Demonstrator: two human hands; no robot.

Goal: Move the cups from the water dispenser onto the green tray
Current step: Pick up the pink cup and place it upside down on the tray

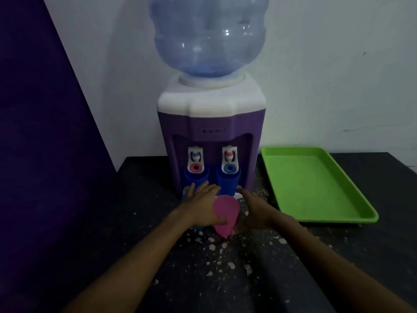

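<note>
A purple water dispenser (211, 123) with a white top stands at the back of the dark counter. Two blue cups sit under its taps, one on the left (195, 178) and one on the right (228, 180). In front of them a pink cup (226, 213) is tilted and held between both hands. My left hand (202, 205) presses it from the left with the thumb, fingers stretched towards the left blue cup. My right hand (253, 211) wraps it from the right and below. The green tray (316, 184) lies to the right of the dispenser with nothing on it.
A large blue water bottle (208, 35) sits upside down on the dispenser. A white wall is behind and a purple panel (40, 132) is on the left. White flecks cover the counter (225, 256) in front of the dispenser.
</note>
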